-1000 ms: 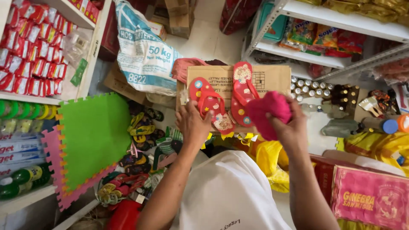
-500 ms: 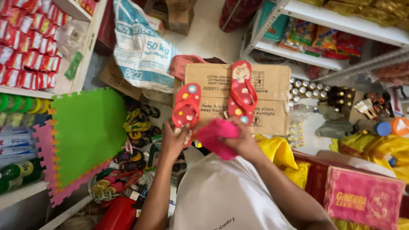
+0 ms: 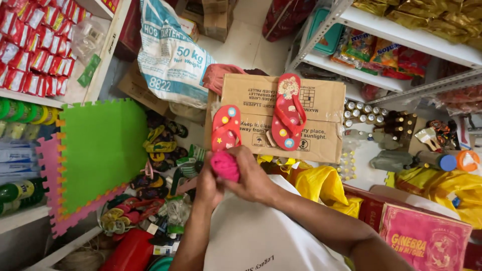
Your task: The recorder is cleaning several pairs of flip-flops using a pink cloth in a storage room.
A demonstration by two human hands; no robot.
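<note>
Head view is showing me a bright pink bundle (image 3: 224, 166), soft and crumpled like cloth or thin plastic, sitting between both hands close in front of the body. The right hand (image 3: 254, 176) is wrapping over it from the right with fingers curled around it, and the left hand (image 3: 208, 184) is pressing in from the left, so the two hands are meeting together on the bundle and clamping it between them.

Compared with a second ago, I am seeing the bundle pulled nearer and lower: then the right hand was holding it up by the carton while the left hand was resting on the orange flip-flop (image 3: 225, 128). Now the left hand is off that flip-flop and both are working the bundle, so I am judging that the handling has moved from the footwear to the pink piece itself.

Just beyond the hands, the orange flip-flop is lying flat on the brown carton (image 3: 321, 108), and a red flip-flop (image 3: 287, 113) is lying beside it to the right, apart from it. Yellow plastic bags (image 3: 324, 185) are bunching near right of the hands. Far left, a green foam mat (image 3: 103, 148) is leaning by the shelf, with loose sandals (image 3: 160, 143) piling between it and the carton. A white sack (image 3: 168, 52) is standing behind the carton.
</note>
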